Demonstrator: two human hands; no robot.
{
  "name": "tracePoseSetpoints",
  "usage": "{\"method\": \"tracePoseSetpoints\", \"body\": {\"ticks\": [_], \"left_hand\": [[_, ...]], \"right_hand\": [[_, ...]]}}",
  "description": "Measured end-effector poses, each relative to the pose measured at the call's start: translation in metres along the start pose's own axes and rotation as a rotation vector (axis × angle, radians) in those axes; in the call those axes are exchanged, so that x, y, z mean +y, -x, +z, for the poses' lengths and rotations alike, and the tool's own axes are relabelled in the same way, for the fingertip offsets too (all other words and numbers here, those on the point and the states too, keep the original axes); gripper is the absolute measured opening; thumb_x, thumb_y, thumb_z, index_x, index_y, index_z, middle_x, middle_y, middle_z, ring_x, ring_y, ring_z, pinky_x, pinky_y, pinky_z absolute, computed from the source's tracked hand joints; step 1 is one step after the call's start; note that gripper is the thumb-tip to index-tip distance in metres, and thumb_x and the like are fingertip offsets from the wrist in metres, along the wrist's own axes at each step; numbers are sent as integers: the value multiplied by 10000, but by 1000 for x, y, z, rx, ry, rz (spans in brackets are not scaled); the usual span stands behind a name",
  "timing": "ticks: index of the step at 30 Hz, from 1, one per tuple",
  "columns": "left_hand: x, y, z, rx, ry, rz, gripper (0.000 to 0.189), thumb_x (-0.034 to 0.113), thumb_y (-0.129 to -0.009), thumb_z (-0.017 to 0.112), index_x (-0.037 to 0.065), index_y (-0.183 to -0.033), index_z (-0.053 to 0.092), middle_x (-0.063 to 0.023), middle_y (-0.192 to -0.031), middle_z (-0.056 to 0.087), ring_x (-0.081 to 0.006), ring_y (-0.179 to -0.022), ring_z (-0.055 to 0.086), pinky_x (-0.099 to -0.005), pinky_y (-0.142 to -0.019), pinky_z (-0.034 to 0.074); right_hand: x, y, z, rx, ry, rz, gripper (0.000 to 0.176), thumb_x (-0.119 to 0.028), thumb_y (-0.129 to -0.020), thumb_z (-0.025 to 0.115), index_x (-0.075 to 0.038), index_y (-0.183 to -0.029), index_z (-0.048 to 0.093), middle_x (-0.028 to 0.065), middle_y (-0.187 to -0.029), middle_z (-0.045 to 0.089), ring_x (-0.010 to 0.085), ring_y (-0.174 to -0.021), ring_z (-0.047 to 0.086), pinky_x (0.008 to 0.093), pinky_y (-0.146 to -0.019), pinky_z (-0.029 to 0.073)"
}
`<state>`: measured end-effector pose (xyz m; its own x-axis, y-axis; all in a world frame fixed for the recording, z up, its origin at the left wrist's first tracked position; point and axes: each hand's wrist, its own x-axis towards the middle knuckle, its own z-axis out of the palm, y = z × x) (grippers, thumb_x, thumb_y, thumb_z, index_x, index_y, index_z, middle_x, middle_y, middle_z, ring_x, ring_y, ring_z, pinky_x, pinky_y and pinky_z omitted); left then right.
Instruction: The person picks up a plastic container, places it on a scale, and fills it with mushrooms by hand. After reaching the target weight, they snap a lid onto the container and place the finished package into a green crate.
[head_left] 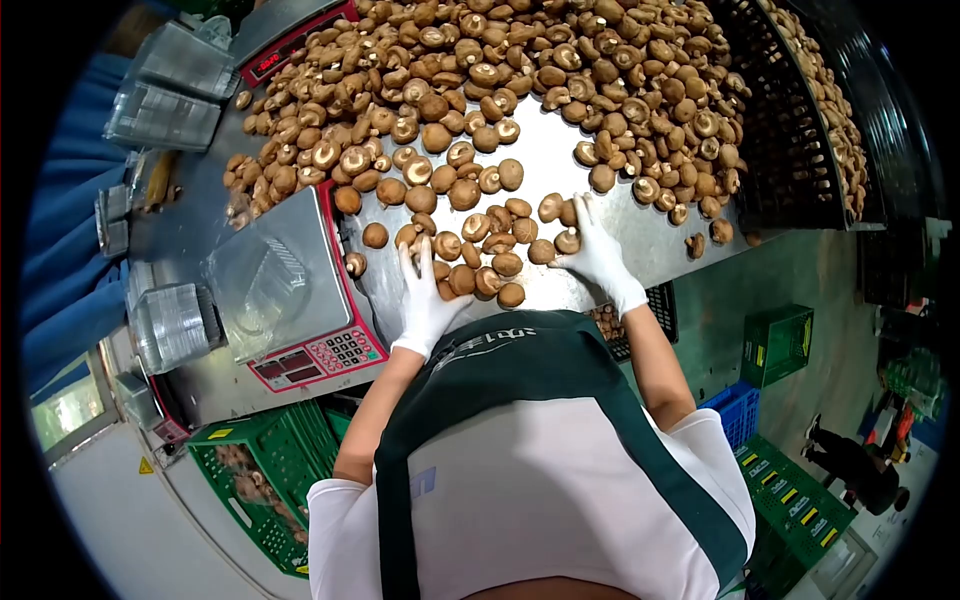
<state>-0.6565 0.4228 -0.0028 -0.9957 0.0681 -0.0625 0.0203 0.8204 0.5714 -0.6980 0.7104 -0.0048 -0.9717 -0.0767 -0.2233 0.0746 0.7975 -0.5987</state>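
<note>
White-gloved left hand (425, 295) and white-gloved right hand (598, 255), both spread flat and holding nothing, flank the loose pile of brown round-capped mushrooms (487, 255) at the near edge of the shiny steel counter (560, 165); a hasty sweep could roll caps off.

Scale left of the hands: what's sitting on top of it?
A clear plastic tray sits on the platform of the scale and looks empty; the steel shows through it. Whatever lies under the scale itself is covered.
</note>
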Motion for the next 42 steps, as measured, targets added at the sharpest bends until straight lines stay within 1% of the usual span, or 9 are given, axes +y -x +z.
{"method": "tracePoseSetpoints", "body": {"ticks": [2, 3, 8, 18, 22, 23, 35, 40, 42], "left_hand": [[0, -18, 8, 59, 30, 33, 1212, 293, -475, 885, 127, -1444, 177, -269, -1470, 78, -458, -1242, 373, -441, -888, 479], [10, -26, 0, 7, 73, -19, 1198, 256, -485, 877, 101, -1447, 180, -295, -1466, 50, -458, -1311, 274, -428, -1024, 373], [-4, -68, -14, -145, 112, 42, 1216, 294, -460, 884, 94, -1444, 199, -272, -1472, 106, -433, -1320, 274, -396, -1060, 331], [4, -31, -18, -225, 94, -29, 1208, 296, -472, 876, 122, -1454, 195, -263, -1484, 84, -433, -1324, 269, -411, -1032, 360], [13, -27, 11, -68, 144, -27, 1074, 237, -548, 807, 86, -1433, 218, -300, -1453, 99, -461, -1328, 226, -419, -1026, 355], [12, -31, 13, 53, 53, 90, 1076, 210, -526, 807, 98, -1427, 230, -279, -1449, 114, -463, -1220, 391, -434, -909, 463], [-19, -53, -3, -22, 615, 73, 1106, 174, -488, 854, 39, -1419, 272, -183, -1379, 339, -313, -1282, 356, -370, -1079, 290], [-13, -46, -22, -48, 548, 87, 1040, 180, -496, 852, 27, -1387, 336, -178, -1360, 371, -312, -1282, 362, -366, -1082, 291], [-12, -44, -32, -2, 516, 101, 1015, 145, -488, 827, 107, -1390, 363, -201, -1349, 350, -347, -1267, 366, -375, -1070, 312]], "right_hand": [[-11, -17, -1, -87, 13, -73, 1144, -277, -527, 870, -94, -1440, 205, 233, -1457, 254, 370, -1287, 373, 363, -1024, 381], [-14, -23, 1, -87, 12, -77, 1144, -277, -527, 870, -94, -1440, 205, 233, -1457, 254, 370, -1287, 373, 363, -1024, 381], [-15, -62, -5, -272, -137, -347, 1160, -275, -503, 876, -84, -1441, 221, 209, -1406, 365, 320, -1248, 441, 340, -1021, 388], [-23, -86, -3, -569, -591, -224, 1111, -215, -571, 845, -33, -1450, 190, 230, -1415, 358, 271, -1302, 369, 315, -1064, 313], [-47, -83, 15, -502, -461, -287, 1056, -177, -580, 831, -63, -1446, 236, 209, -1407, 382, 270, -1299, 377, 324, -1077, 293], [-52, -84, 19, -498, -413, -316, 1037, -187, -595, 831, -61, -1441, 244, 218, -1395, 395, 280, -1299, 378, 324, -1076, 296], [-77, -74, 37, -455, -790, -287, 996, -81, -610, 818, -58, -1432, 257, 136, -1467, 280, 231, -1354, 263, 333, -1117, 212], [-89, -65, 31, -437, -785, -300, 992, -112, -597, 830, -84, -1424, 282, 140, -1451, 320, 249, -1353, 276, 350, -1116, 230], [-103, -62, 20, -437, -790, -281, 990, -114, -597, 831, -94, -1424, 288, 136, -1451, 323, 248, -1348, 287, 348, -1113, 240]]}}
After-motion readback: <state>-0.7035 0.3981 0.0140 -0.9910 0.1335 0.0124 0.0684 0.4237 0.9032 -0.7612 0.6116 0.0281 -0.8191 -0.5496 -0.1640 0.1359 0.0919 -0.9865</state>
